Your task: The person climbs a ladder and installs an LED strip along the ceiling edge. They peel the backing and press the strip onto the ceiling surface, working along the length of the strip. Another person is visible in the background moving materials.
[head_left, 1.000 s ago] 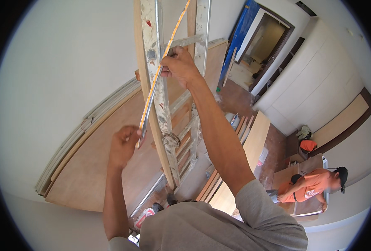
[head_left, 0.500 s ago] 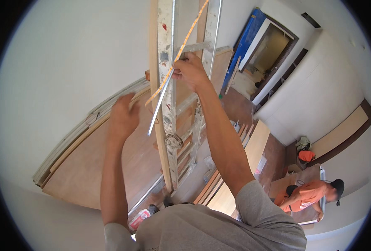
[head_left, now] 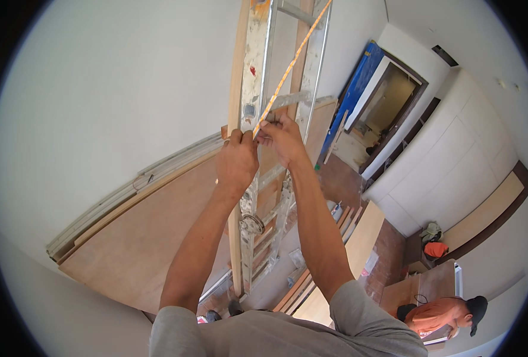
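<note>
An orange-and-white cord [head_left: 297, 56] runs diagonally down across a paint-spattered aluminum ladder [head_left: 254, 83] that stands beside upright timber boards [head_left: 236, 71]. My right hand [head_left: 280, 140] pinches the cord near a ladder rung, fingers curled. Just left of it, my left hand [head_left: 237, 159] has its fingers closed at the lower part of the cord, against the ladder rail; exactly what it grips is hidden behind the fingers.
Plywood sheets [head_left: 133, 238] lean along the left wall, with planks [head_left: 365, 232] lower right. A co-worker in orange [head_left: 436, 315] bends over a panel. A doorway [head_left: 383, 113] with blue sheeting [head_left: 350, 101] is at upper right, bags [head_left: 435, 249] below.
My left hand has risen and moved right to join my right hand at the cord. The silver strip seen dangling earlier is mostly hidden. The view has shifted, and the co-worker appears lower.
</note>
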A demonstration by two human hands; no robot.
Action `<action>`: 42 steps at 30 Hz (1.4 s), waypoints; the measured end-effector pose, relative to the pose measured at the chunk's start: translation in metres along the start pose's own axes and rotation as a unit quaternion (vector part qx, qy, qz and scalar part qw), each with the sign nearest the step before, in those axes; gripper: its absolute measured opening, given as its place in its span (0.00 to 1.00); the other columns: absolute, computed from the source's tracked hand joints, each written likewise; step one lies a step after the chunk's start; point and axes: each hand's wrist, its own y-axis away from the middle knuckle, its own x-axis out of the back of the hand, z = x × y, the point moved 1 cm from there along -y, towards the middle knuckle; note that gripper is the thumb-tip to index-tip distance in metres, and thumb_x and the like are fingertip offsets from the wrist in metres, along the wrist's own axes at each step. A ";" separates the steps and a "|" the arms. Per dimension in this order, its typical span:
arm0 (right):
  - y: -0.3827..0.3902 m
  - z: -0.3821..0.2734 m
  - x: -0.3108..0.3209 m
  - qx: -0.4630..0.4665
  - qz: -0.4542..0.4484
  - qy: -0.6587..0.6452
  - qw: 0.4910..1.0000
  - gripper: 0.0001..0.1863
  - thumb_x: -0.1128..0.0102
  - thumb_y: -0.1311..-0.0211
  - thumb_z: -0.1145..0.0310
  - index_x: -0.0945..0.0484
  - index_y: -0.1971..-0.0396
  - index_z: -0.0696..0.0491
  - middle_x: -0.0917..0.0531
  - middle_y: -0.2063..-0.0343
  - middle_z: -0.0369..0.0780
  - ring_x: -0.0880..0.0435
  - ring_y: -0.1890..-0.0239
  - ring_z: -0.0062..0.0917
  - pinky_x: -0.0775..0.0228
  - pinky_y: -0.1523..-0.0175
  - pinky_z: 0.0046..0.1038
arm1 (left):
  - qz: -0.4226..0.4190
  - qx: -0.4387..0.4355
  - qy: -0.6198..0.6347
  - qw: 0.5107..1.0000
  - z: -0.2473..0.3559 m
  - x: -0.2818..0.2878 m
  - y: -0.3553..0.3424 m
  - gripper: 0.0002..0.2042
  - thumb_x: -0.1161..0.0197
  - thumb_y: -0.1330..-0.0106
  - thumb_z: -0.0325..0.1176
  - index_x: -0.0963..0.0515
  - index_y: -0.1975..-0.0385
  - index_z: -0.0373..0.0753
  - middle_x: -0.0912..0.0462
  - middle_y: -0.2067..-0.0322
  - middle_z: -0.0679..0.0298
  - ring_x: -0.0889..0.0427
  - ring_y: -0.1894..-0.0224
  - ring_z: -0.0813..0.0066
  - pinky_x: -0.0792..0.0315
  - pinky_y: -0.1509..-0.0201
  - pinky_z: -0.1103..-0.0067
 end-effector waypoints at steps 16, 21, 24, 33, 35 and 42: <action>0.011 0.000 -0.004 -0.003 -0.009 -0.056 0.998 0.10 0.39 0.29 0.71 0.26 0.54 0.57 0.18 0.65 0.39 0.17 0.67 0.24 0.18 0.63 0.26 | -0.095 0.262 0.342 0.897 0.001 0.010 -0.008 0.09 0.32 0.36 0.32 0.17 0.70 0.31 0.17 0.80 0.50 0.15 0.77 0.60 0.24 0.70 0.69; 0.010 0.000 -0.006 -0.023 -0.004 0.064 0.998 0.14 0.37 0.29 0.65 0.24 0.60 0.62 0.17 0.69 0.40 0.19 0.75 0.22 0.20 0.70 0.25 | -0.084 0.165 0.251 0.950 -0.001 0.008 -0.006 0.09 0.33 0.35 0.32 0.15 0.70 0.31 0.16 0.79 0.51 0.15 0.77 0.62 0.23 0.70 0.71; 0.015 -0.005 -0.007 -0.021 0.010 0.110 0.994 0.15 0.36 0.30 0.64 0.25 0.63 0.64 0.17 0.70 0.40 0.17 0.76 0.24 0.17 0.71 0.27 | -0.084 0.096 0.189 0.974 0.008 0.019 -0.009 0.12 0.34 0.34 0.34 0.16 0.70 0.29 0.16 0.79 0.53 0.16 0.78 0.66 0.25 0.71 0.73; 0.042 -0.034 -0.016 -0.027 -0.010 0.038 0.999 0.17 0.34 0.31 0.62 0.25 0.63 0.62 0.16 0.68 0.43 0.12 0.71 0.26 0.13 0.65 0.31 | -0.141 0.212 0.315 0.914 -0.012 0.018 -0.041 0.17 0.40 0.28 0.42 0.17 0.66 0.31 0.17 0.74 0.53 0.20 0.72 0.64 0.25 0.66 0.68; 0.047 -0.038 -0.016 -0.040 -0.015 0.032 0.999 0.17 0.34 0.31 0.61 0.25 0.62 0.62 0.16 0.67 0.43 0.12 0.70 0.26 0.13 0.65 0.31 | -0.270 0.309 0.493 0.767 -0.016 0.016 -0.048 0.17 0.45 0.24 0.43 0.18 0.57 0.34 0.17 0.69 0.60 0.22 0.70 0.71 0.25 0.63 0.71; 0.055 -0.039 -0.005 -0.050 -0.002 0.023 0.998 0.16 0.33 0.31 0.60 0.23 0.60 0.60 0.17 0.69 0.40 0.13 0.70 0.26 0.13 0.62 0.32 | -0.292 0.333 0.577 0.686 0.009 0.006 -0.071 0.14 0.47 0.21 0.41 0.19 0.55 0.37 0.19 0.66 0.63 0.22 0.68 0.70 0.23 0.63 0.72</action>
